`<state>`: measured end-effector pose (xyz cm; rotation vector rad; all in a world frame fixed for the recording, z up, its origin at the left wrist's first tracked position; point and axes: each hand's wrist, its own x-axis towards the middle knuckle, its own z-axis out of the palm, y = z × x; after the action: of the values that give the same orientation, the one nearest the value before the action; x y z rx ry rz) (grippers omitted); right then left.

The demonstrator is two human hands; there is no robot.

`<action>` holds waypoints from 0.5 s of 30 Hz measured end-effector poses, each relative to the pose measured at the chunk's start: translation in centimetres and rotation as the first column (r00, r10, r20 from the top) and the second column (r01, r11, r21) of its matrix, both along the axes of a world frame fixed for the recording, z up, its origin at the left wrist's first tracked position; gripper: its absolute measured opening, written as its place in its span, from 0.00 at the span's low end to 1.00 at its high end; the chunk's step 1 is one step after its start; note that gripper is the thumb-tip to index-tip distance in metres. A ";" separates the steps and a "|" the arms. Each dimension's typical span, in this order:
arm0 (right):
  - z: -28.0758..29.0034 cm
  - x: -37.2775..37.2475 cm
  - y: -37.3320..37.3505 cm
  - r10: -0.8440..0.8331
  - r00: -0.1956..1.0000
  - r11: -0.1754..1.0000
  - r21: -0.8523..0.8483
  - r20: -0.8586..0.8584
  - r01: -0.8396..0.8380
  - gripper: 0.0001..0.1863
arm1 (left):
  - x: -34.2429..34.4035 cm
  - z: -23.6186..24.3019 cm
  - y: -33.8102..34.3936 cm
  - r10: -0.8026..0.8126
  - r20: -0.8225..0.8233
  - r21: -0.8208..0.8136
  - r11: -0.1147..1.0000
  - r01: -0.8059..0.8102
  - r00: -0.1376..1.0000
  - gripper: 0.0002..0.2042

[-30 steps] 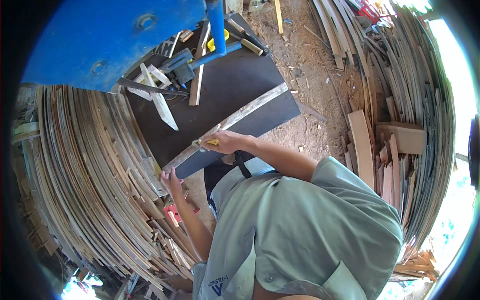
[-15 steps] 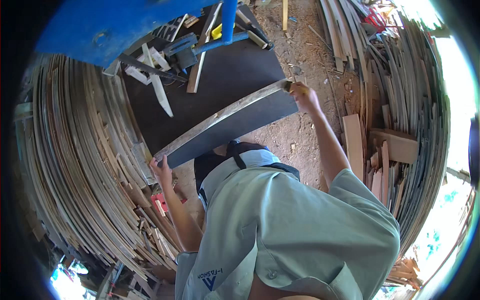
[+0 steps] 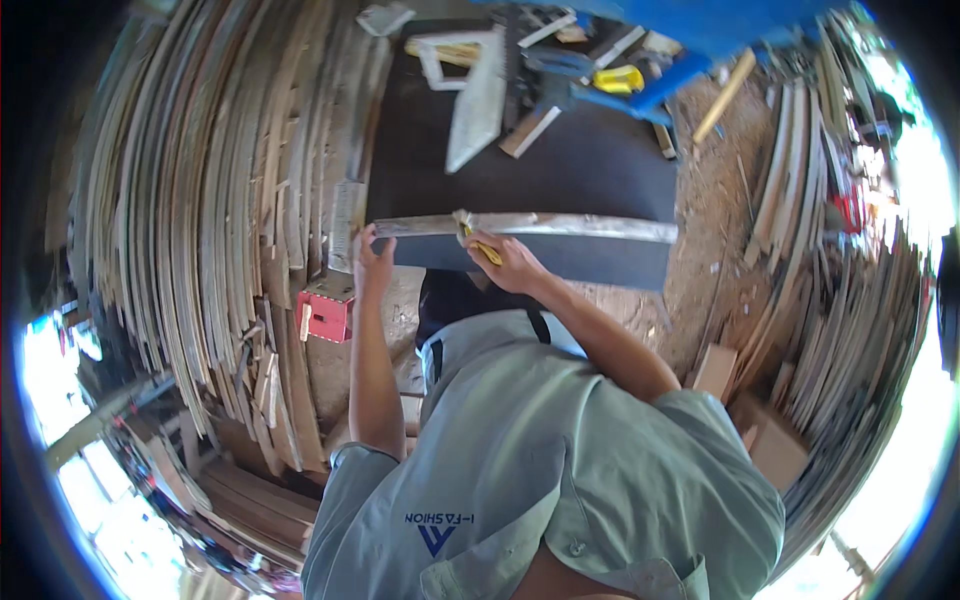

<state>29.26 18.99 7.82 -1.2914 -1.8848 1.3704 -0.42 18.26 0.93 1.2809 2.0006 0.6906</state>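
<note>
A long wood strip (image 3: 560,223) lies across the near part of a dark board (image 3: 600,170), above a dark panel edge (image 3: 590,255). My left hand (image 3: 375,255) grips the strip's left end with fingers and thumb. My right hand (image 3: 505,265) is closed on a yellow-handled tool (image 3: 488,250), whose small head rests on the strip left of its middle; the head is too blurred to identify. Farther back on the board lie a pale angled wood piece (image 3: 478,110), several short offcuts (image 3: 530,132) and a yellow handle (image 3: 617,80).
Blue metalwork (image 3: 700,25) overhangs the board's back right. Tall stacks of planks (image 3: 190,200) fill the left side, with more piles (image 3: 830,360) at right. A red box (image 3: 325,315) stands below my left hand. Wood scraps litter the dirt floor (image 3: 720,180).
My right hand moved out to the strip's right end, then back left to near its middle. The view has swung, so the strip now appears nearly level. My left hand stays at the left end.
</note>
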 end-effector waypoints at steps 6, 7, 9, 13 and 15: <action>-1.2 -4.9 2.1 -0.234 0.917 0.911 -0.403 -0.324 0.090 0.24 | -1.4 -2.1 -1.4 -0.038 0.000 0.087 0.995 0.038 0.999 0.34; -2.2 -5.2 2.2 -0.114 0.934 0.927 -0.373 -0.338 -0.022 0.23 | -1.2 -2.1 -1.5 -0.076 -0.014 0.077 0.994 0.077 0.997 0.35; -3.6 -5.9 2.8 0.048 0.917 0.836 -0.486 -0.396 -0.253 0.23 | -0.9 -2.0 -1.7 -0.101 -0.007 0.122 0.987 0.101 0.995 0.35; -3.9 -10.0 2.7 -0.131 0.970 0.991 -0.062 -0.203 0.121 0.17 | -3.0 -4.0 -2.5 -0.222 -0.026 0.231 0.947 0.222 0.975 0.33; -2.5 -12.2 1.6 -0.055 0.959 0.946 -0.322 -0.277 -0.039 0.15 | -4.3 -5.6 -2.3 -0.124 0.433 0.230 0.973 0.024 0.893 0.29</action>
<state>17.09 20.59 5.34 -1.1683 -1.5032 1.8134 -4.70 15.91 -4.64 1.1831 1.5249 1.0836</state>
